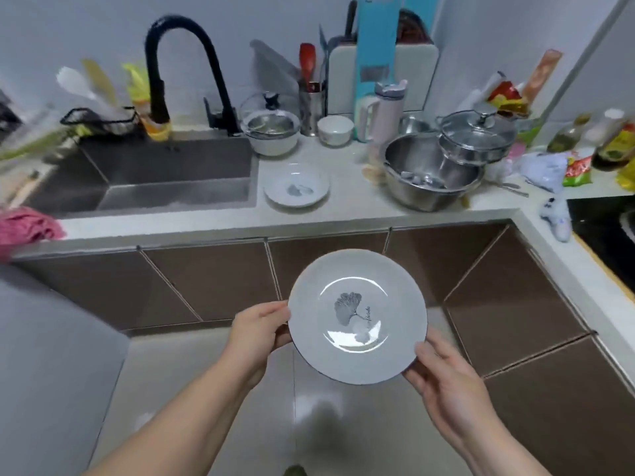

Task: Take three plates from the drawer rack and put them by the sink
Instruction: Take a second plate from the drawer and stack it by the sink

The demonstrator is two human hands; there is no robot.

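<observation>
Head view. Held plate (357, 316): grey-white, leaf print at centre, face up, in front of brown cabinet fronts (213, 280), below counter level. Left hand (259, 333): gripping plate's left rim, thumb on top. Right hand (443, 376): gripping lower right rim, thumb on the edge, fingers underneath. Second plate (296, 188): same leaf print, flat on pale counter (336, 211), just right of sink (144, 173). Black tap (178, 73): arched over sink's back edge. Steel bowl (429, 176): right of second plate, lidded pot (476, 137) leaning in it. Pink cloth (27, 226): at counter's left edge.
</observation>
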